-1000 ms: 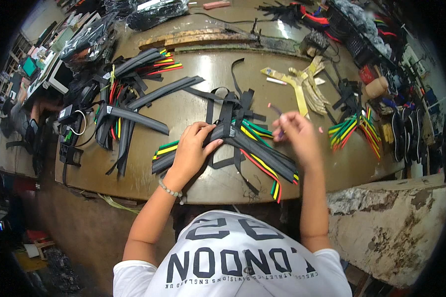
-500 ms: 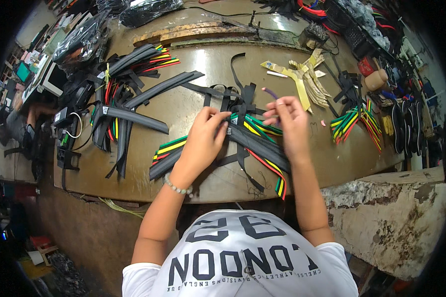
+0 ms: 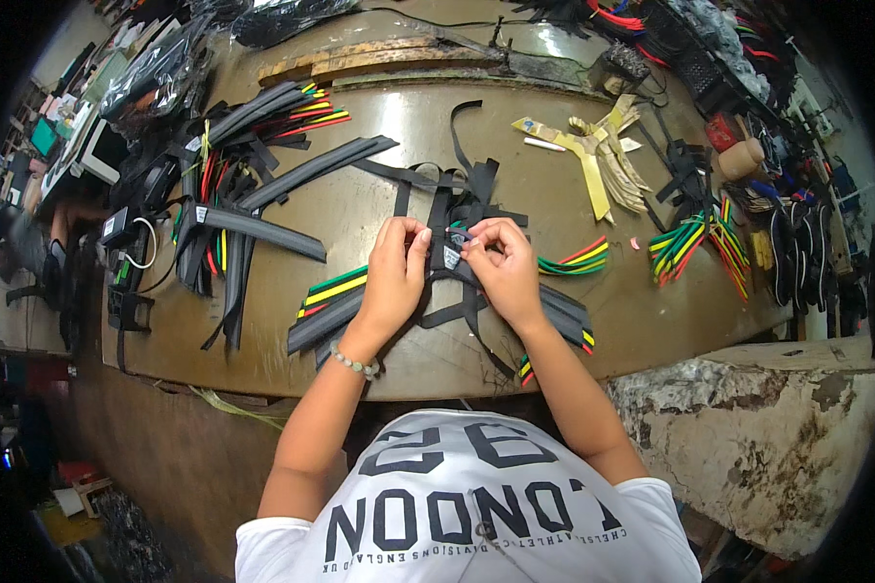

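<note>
In front of me on the table lies a bundle of black webbing straps (image 3: 439,209), grey-black padded strips (image 3: 564,309) and red, yellow and green cords (image 3: 578,258). My left hand (image 3: 396,277) pinches the bundle's left edge at its middle, thumb against the fingers. Facing it, my right hand (image 3: 505,275) is closed with its fingertips together on a slim dark purple stick (image 3: 459,233), held against the middle of the bundle. Just below the stick a small white label (image 3: 451,258) shows on the black strap. The fingertips partly hide the stick's ends.
On the left lies a similar pile of padded strips (image 3: 262,233) and cords. A yellow-taped bundle (image 3: 593,175) and a white stick (image 3: 544,144) lie at the back right, near another cord bundle (image 3: 690,243). Wooden bars (image 3: 360,63) run along the back.
My right hand has come down and left, bringing the purple stick onto the bundle's middle. The right-hand strips and cords have shifted, and the label now shows between my hands.
</note>
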`<state>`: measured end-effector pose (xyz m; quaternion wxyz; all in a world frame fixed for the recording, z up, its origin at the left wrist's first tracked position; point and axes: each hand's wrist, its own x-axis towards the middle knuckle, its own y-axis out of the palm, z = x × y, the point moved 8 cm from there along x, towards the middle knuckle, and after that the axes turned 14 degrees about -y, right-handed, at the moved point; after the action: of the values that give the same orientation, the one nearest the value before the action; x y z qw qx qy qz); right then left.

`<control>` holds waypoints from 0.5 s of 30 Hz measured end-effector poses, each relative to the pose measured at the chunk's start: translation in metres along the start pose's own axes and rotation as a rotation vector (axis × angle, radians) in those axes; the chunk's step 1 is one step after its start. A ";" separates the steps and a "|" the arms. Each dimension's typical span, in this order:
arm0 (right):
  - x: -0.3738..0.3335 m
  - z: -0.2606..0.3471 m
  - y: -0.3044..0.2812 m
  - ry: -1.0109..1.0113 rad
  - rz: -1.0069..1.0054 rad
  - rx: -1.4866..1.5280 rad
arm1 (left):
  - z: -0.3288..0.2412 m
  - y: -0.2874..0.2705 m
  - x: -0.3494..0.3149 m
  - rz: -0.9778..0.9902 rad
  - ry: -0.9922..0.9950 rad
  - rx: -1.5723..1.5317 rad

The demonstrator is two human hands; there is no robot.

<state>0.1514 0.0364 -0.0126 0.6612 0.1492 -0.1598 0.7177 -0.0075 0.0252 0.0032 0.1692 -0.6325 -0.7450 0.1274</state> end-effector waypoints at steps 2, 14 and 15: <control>0.000 -0.001 -0.002 0.015 -0.053 0.098 | 0.001 -0.002 -0.001 0.022 0.037 -0.051; 0.004 0.009 0.001 -0.019 -0.049 -0.103 | 0.007 0.000 0.004 -0.008 -0.061 -0.077; 0.004 0.009 0.001 -0.034 -0.053 -0.133 | 0.010 0.000 0.004 -0.008 -0.080 -0.070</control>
<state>0.1499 0.0358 -0.0027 0.6854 0.1214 -0.2144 0.6852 -0.0124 0.0289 -0.0055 0.1176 -0.6297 -0.7576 0.1256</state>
